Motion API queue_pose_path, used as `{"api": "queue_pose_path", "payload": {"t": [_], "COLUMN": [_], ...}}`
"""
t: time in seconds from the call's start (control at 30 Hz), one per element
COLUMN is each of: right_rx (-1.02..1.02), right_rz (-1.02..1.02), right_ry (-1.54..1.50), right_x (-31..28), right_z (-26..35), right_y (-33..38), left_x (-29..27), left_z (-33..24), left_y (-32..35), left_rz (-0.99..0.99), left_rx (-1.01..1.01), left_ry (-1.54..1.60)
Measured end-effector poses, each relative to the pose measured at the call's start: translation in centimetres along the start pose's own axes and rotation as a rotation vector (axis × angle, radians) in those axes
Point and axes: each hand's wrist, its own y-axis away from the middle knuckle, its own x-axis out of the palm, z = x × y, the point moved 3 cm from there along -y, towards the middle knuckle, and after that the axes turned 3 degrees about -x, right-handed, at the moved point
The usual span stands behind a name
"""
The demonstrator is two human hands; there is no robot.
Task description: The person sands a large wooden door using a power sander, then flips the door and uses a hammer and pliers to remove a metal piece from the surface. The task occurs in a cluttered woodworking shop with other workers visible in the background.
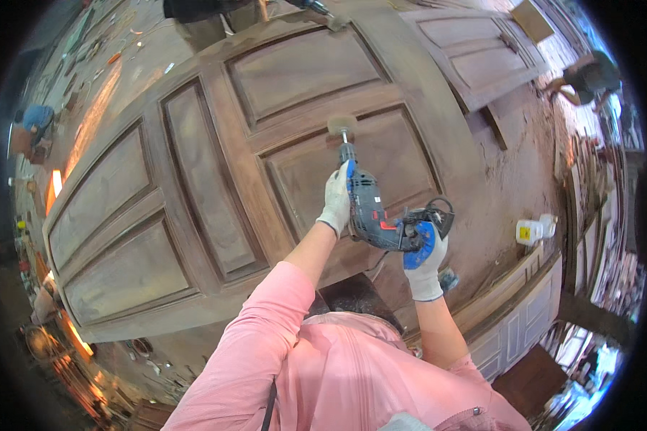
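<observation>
Lying flat across the middle, large brown panelled wooden door (194,208), dusty and dull over its near and left panels. Left hand in white glove (336,199), fingers wrapped tight on front body of blue-grey electric drill (370,212). Round tan sanding pad (341,126) at drill tip, touching door rail between two right panels. Right hand in white and blue glove (425,253), closed on drill handle. Seemingly part sanded only; no finish coat seen.
</observation>
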Motion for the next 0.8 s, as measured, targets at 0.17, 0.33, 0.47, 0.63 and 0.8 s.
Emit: {"api": "queue_pose_path", "payload": {"t": [0.17,0.33,0.47,0.63,0.8], "right_rx": [0.189,0.170,0.353,0.063,0.168], "right_rz": [0.380,0.615,0.807,0.868,1.082], "right_ry": [-0.289,-0.034,-0.041,0.056,0.051], "right_x": [4.2,7.6,16.3,23.7,34.5], "right_z": [1.6,-3.8,-1.6,-2.5,-1.3], "right_y": [-1.3,-4.1,-4.2,-7.4,-10.1], "left_x": [-3.6,-9.7,-12.8,-13.4,-14.0], "left_z": [-1.0,-3.7,-5.8,-12.4,-20.6], "left_y": [0.7,3.0,3.2,-2.5,-7.2], "left_rz": [-0.100,-0.318,-0.161,0.096,0.130], "left_rx": [0.034,0.113,0.120,0.191,0.311], "left_ry": [0.216,0.434,0.648,0.740,0.781]}}
